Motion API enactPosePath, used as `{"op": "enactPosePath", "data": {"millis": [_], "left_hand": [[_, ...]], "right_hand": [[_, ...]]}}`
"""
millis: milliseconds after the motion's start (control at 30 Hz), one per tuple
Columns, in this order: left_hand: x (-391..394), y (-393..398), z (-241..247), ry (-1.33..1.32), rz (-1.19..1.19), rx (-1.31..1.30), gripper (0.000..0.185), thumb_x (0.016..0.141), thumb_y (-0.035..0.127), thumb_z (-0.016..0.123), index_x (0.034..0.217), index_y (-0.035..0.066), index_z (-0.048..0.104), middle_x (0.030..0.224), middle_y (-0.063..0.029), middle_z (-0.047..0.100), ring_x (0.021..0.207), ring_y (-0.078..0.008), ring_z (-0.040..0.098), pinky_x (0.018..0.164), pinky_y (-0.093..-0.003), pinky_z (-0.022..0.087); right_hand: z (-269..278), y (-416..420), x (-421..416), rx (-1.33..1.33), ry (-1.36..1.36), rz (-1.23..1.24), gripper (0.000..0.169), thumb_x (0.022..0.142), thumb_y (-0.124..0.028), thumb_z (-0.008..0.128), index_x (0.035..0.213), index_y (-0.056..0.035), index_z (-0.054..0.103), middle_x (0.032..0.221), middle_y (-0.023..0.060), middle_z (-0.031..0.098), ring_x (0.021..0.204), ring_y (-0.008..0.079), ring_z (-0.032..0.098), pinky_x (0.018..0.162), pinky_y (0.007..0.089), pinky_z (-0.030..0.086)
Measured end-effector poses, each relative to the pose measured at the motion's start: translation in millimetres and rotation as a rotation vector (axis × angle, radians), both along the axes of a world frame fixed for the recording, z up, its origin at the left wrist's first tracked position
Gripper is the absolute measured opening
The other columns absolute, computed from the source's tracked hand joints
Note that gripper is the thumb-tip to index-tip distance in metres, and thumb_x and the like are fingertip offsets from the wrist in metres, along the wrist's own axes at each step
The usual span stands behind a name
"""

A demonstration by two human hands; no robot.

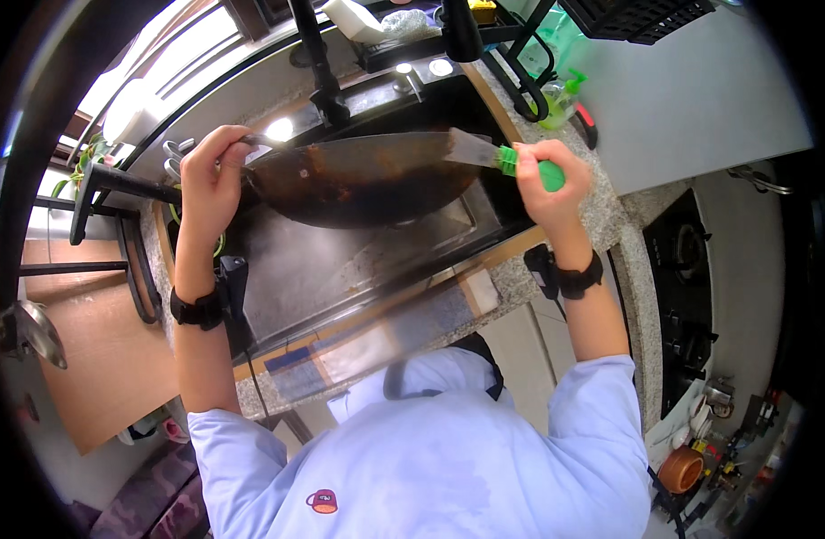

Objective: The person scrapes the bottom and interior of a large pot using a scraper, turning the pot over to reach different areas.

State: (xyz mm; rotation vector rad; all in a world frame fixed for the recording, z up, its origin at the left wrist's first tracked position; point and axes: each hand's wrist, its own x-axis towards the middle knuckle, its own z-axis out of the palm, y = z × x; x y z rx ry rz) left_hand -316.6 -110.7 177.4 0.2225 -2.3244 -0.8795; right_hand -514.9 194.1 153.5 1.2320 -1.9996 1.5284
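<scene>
A dark wok (365, 182) is tipped up over the stainless steel sink (284, 269), its scorched, brown-stained outer side facing me. My left hand (216, 165) grips it at the left end, around what looks like its handle, mostly covered by the fingers. In my right hand (554, 178) is a cleaning brush (476, 149) with a green handle and a flat, pale head. The head, browned at its tip, meets or overlaps the wok's right rim; blur hides whether they touch. The inside of the wok is turned away from view.
Behind the wok stand a faucet (328, 101) and a black rack (507, 34). A green pump bottle (561, 101) is on the granite counter (601, 195) at right. A patchwork cloth (358, 350) lies along the front edge. Further right is a gas stove (682, 290).
</scene>
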Motion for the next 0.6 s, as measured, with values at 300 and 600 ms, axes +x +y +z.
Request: {"op": "enactPosePath", "data": {"millis": [300, 600], "left_hand": [[-3, 17, 11, -0.042, 0.014, -0.086, 0.01, 0.081, 0.0, 0.053, 0.088, -0.003, 0.059, 0.077, -0.0122, 0.061, 0.067, -0.021, 0.059, 0.063, -0.0269, 0.045], [-21, 43, 32, 0.046, -0.095, -0.148, 0.007, 0.079, 0.0, 0.058, 0.085, 0.0, 0.06, 0.076, -0.0133, 0.059, 0.066, -0.0285, 0.057, 0.06, -0.0296, 0.045]], "right_hand": [[26, -14, 21, 0.084, 0.34, 0.096, 0.01, 0.063, 0.0, 0.065, 0.068, -0.0064, 0.06, 0.061, 0.0053, 0.058, 0.05, 0.0209, 0.055, 0.05, 0.0299, 0.042], [39, -41, 62, 0.108, 0.483, 0.131, 0.016, 0.062, -0.003, 0.067, 0.077, -0.0053, 0.062, 0.061, 0.002, 0.055, 0.05, 0.0161, 0.051, 0.051, 0.0275, 0.04]]}}
